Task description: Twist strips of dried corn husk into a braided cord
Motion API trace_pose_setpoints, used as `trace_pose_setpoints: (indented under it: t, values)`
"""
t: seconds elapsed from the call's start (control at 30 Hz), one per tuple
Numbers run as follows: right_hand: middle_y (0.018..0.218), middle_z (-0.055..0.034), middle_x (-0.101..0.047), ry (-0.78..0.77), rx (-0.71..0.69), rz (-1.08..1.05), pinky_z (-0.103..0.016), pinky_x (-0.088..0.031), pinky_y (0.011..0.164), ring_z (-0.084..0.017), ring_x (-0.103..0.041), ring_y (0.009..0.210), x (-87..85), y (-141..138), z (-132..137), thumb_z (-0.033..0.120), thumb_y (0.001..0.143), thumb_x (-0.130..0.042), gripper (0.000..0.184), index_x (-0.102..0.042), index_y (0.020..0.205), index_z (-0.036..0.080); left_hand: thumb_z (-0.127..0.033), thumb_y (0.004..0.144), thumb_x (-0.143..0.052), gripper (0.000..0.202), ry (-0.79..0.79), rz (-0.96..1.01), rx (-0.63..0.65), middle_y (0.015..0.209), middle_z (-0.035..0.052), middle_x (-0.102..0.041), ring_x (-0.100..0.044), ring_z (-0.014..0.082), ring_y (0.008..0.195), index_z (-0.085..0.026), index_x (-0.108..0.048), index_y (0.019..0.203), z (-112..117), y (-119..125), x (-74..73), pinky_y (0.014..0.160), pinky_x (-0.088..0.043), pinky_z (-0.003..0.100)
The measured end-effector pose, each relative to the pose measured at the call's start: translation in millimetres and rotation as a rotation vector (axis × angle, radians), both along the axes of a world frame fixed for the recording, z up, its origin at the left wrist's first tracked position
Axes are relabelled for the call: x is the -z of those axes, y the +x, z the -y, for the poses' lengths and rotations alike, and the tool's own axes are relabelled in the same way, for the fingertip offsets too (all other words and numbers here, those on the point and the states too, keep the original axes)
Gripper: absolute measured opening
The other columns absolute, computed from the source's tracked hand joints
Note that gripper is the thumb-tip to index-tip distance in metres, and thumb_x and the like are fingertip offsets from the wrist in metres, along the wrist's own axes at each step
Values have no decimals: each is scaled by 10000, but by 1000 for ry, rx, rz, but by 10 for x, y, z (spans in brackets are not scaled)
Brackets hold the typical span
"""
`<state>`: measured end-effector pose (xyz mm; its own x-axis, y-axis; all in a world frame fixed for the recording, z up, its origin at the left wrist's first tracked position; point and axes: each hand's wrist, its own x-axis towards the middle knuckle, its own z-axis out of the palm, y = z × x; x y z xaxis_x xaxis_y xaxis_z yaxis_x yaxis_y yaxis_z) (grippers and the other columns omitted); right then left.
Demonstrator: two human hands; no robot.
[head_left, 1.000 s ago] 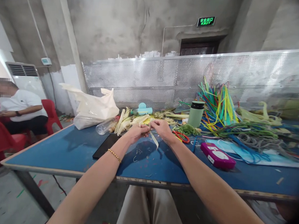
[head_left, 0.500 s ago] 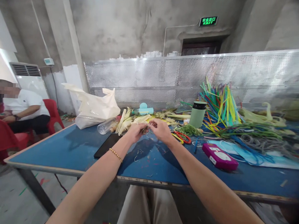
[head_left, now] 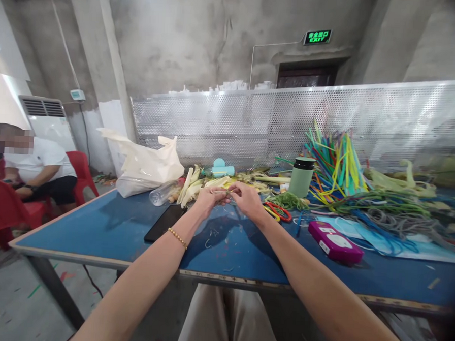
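Bare grey concrete [head_left: 173, 40] is seen beyond a perforated metal panel [head_left: 215, 119], which is set along the far side of a blue-topped table [head_left: 105, 235]. At far left, a person in a white shirt [head_left: 47, 153] is seated near a floor-standing air conditioner [head_left: 43, 122]. On the table's left, an off-white plastic bag [head_left: 148, 158] is followed by a clear bottle [head_left: 161, 193], a flat black tablet [head_left: 163, 223] and pale husks [head_left: 188, 186], whose long axes are slanted away and slightly rightward. Just beside these, a slender piece [head_left: 229, 194] is held above the tabletop, pinched between the fingertips of the left hand [head_left: 209, 199] and the right hand [head_left: 247, 198]; it is mostly hidden by the fingers, so its direction and long axis cannot be told. Farther right, a green lidded tumbler [head_left: 301, 182], a magenta device [head_left: 334, 241] and a bundle of coloured strips [head_left: 344, 166] are seen.
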<state>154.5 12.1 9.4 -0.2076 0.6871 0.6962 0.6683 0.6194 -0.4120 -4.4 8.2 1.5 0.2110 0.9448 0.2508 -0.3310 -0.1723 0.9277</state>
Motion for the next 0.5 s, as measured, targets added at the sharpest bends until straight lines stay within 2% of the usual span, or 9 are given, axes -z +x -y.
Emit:
trace_pose_setpoints:
  t: [0.13,0.27,0.4,0.5]
  values:
    - [811,-34,-705,34,-20,45,-267,-437,713,-160,-618,744,13,-18,18,111,764,-561,172,-686,856,185,-210,665,-766,170,49,-46,-31,648,65,-667,-593,119,512,-98,-647,712,-1,3,16,515,-427,240]
    - [824,-42,-701,62,-1,70,-272,-433,717,-162,-602,748,1,-18,30,128,782,-570,155,-696,852,185,-250,620,-802,233,45,-59,-43,624,54,-650,-561,103,483,-99,-637,688,-12,14,17,479,-371,224]
    - [855,-61,-686,91,6,5,-271,-443,726,-157,-594,746,-31,-31,33,140,790,-579,181,-705,917,166,-201,619,-769,178,35,-104,-118,620,53,-655,-579,114,502,-107,-626,669,-17,34,17,489,-386,223]
    - [873,-59,-670,96,-93,4,-265,-445,725,-143,-571,718,-55,-66,65,141,784,-606,249,-711,1009,166,-153,639,-706,93,104,-188,-202,546,17,-613,-566,117,483,-121,-620,651,-48,57,54,475,-383,222]
